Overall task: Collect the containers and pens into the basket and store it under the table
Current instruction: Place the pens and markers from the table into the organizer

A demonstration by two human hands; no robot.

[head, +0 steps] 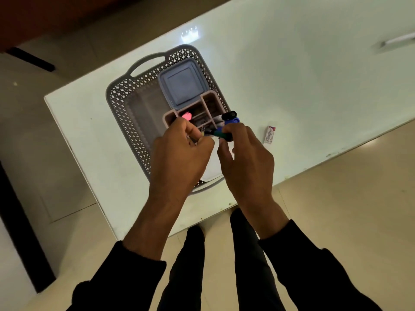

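Both hands hold pens over the basket: right hand curls round a bundle of markers, left hand pinches a thin pen by its tip. Just ahead of the fingertips sits the organiser, slots up; the markers lie crosswise to them, nearer the right hand.

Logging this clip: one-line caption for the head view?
Both hands hold marker pens over a pink organizer in the grey basket on the table.
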